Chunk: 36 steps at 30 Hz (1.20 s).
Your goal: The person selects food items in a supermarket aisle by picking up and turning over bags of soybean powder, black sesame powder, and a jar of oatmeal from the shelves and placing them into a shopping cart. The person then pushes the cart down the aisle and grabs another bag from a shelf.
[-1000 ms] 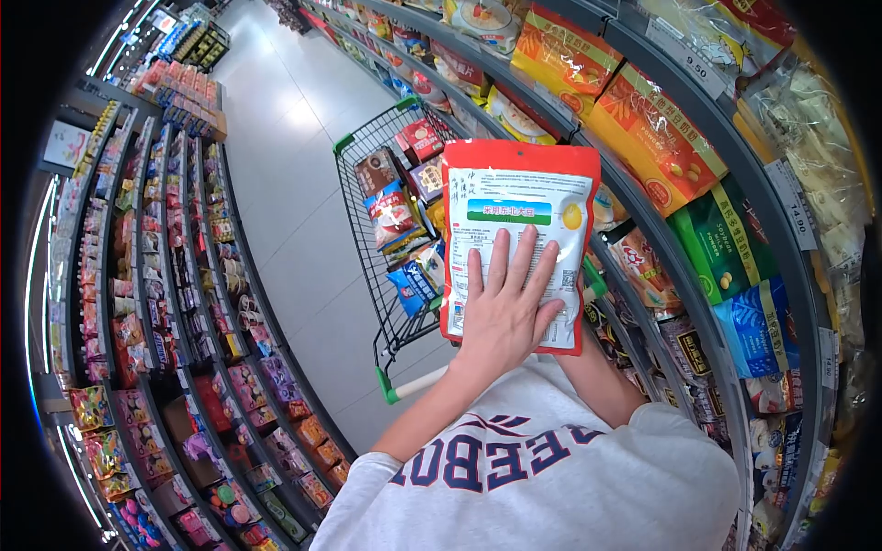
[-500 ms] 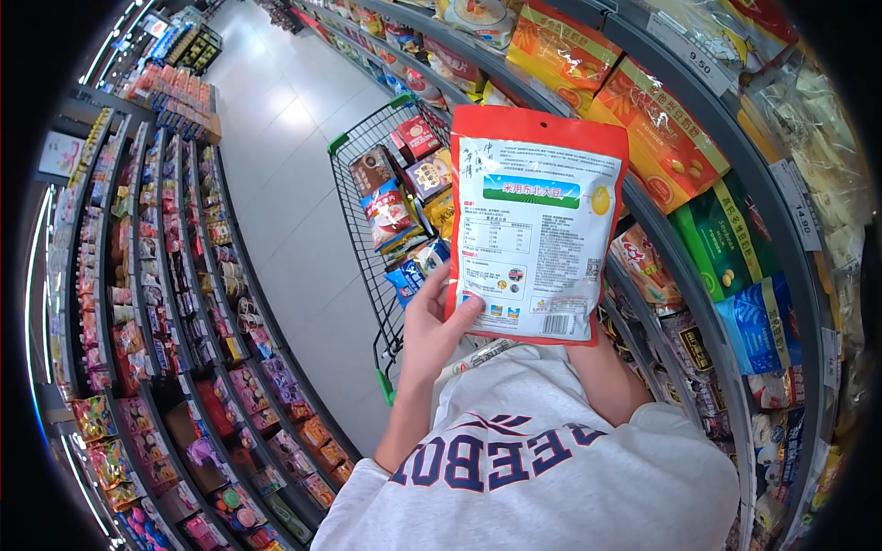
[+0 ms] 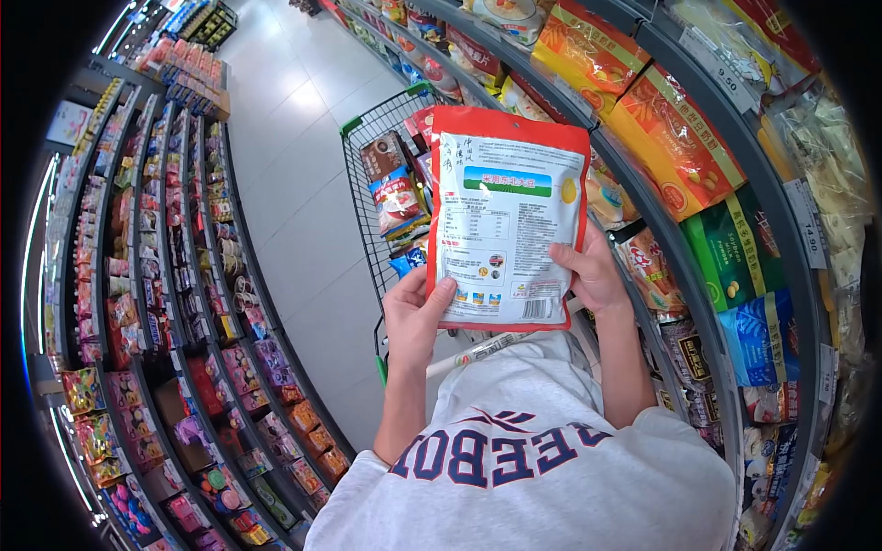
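Left hand (image 3: 416, 317) and right hand (image 3: 597, 274) in thumb-front pinches on a red-bordered, green-bannered white pouch (image 3: 505, 220).

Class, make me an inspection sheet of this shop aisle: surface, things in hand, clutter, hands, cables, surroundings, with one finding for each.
Surface: pale tiled floor, shiny where light reflects.
Things in hand: one red-and-white packet, with a printed table and a barcode facing the camera.
Clutter: shopping cart beyond the packet, holding packaged goods; the packet hides part of its load.
Hands: left hand grips the packet's lower left edge, right hand its lower right edge, both thumbs on the printed face.
Cables: nothing seen.
Surroundings: stocked left shelves and right shelves; price labels on the right.
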Motion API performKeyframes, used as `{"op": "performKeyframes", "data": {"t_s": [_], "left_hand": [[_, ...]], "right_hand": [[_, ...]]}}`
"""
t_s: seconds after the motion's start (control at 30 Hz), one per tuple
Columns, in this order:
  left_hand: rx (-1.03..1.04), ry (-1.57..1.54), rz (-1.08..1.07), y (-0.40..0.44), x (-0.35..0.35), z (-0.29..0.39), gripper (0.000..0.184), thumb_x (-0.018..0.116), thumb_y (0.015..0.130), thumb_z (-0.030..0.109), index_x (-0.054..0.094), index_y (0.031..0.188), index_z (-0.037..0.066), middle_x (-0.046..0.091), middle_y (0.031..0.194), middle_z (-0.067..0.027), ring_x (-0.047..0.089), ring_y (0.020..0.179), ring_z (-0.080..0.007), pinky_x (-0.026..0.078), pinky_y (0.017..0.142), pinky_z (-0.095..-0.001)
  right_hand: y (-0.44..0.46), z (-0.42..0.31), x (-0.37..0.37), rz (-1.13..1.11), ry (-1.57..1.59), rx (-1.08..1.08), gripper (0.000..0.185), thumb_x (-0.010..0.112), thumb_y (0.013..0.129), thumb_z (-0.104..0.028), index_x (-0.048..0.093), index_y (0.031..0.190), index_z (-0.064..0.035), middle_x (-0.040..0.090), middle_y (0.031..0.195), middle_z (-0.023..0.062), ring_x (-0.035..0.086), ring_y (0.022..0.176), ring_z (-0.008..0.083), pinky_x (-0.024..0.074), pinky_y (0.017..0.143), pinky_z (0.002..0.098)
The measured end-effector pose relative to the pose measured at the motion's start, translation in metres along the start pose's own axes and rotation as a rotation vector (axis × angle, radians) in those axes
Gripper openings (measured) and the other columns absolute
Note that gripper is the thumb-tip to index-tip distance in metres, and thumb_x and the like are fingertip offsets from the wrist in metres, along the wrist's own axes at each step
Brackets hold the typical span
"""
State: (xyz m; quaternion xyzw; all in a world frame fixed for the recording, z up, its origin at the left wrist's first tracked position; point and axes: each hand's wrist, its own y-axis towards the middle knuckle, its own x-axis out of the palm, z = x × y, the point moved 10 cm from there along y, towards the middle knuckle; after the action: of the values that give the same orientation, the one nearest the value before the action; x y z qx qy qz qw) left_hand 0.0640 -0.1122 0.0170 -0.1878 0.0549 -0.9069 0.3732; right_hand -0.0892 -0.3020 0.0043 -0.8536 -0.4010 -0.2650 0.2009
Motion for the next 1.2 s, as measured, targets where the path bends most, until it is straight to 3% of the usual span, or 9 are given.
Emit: {"op": "performKeyframes", "data": {"t_s": [0.03,0.13,0.27,0.37,0.57,1.2], "left_hand": [[0.001,0.001,0.002,0.0,-0.001,0.0,0.028,0.069,0.097,0.005,0.065,0.121,-0.009,0.074,0.108,-0.0166,0.072,0.092,-0.015,0.059,0.08,-0.0281],[0.0,-0.005,0.019,0.0,-0.006,-0.004,0.025,0.067,0.098,0.007,0.067,0.118,-0.007,0.075,0.106,-0.0151,0.072,0.089,-0.0141,0.06,0.078,-0.028],[-0.046,-0.008,0.047,-0.001,-0.01,-0.005,0.023,0.065,0.1,0.011,0.069,0.116,-0.005,0.075,0.102,-0.0126,0.072,0.084,-0.013,0.06,0.072,-0.027],[-0.012,-0.005,0.037,0.0,-0.01,-0.004,0.025,0.061,0.102,0.014,0.066,0.113,-0.007,0.073,0.104,-0.0157,0.074,0.087,-0.0183,0.064,0.073,-0.034],[-0.013,-0.034,0.051,0.0,-0.009,-0.004,0.022,0.063,0.101,0.012,0.069,0.115,-0.004,0.075,0.101,-0.0119,0.073,0.082,-0.014,0.062,0.069,-0.0282],[0.003,-0.038,0.066,0.0,-0.009,0.001,0.023,0.063,0.101,0.012,0.069,0.114,-0.006,0.075,0.1,-0.0136,0.075,0.08,-0.017,0.065,0.064,-0.0305]], "right_hand": [[0.0,-0.001,0.001,0.003,-0.031,0.014,0.06,0.075,0.089,-0.001,0.047,0.142,0.0007,0.064,0.132,0.0126,0.062,0.122,0.0212,0.0491,0.105,0.0366],[-0.002,-0.005,0.006,-0.002,-0.005,-0.026,0.058,0.074,0.088,0.004,0.049,0.14,-0.0003,0.065,0.131,0.0118,0.064,0.118,0.0206,0.0511,0.102,0.0358],[-0.006,-0.011,0.01,-0.011,-0.008,-0.054,0.056,0.073,0.088,0.003,0.049,0.139,0.0,0.065,0.131,0.0122,0.063,0.119,0.0208,0.0508,0.103,0.0373],[-0.009,-0.014,0.009,-0.015,-0.008,-0.074,0.056,0.073,0.088,0.004,0.049,0.139,-0.0001,0.065,0.131,0.0122,0.063,0.12,0.0209,0.0506,0.103,0.0377],[-0.014,-0.011,0.006,-0.01,-0.005,-0.079,0.055,0.071,0.09,0.004,0.049,0.14,0.0001,0.065,0.132,0.0119,0.063,0.12,0.0209,0.0503,0.103,0.0371],[-0.015,-0.013,0.012,-0.024,-0.003,-0.078,0.056,0.071,0.09,0.003,0.048,0.141,0.0004,0.064,0.133,0.0126,0.063,0.12,0.0213,0.0502,0.103,0.037]]}}
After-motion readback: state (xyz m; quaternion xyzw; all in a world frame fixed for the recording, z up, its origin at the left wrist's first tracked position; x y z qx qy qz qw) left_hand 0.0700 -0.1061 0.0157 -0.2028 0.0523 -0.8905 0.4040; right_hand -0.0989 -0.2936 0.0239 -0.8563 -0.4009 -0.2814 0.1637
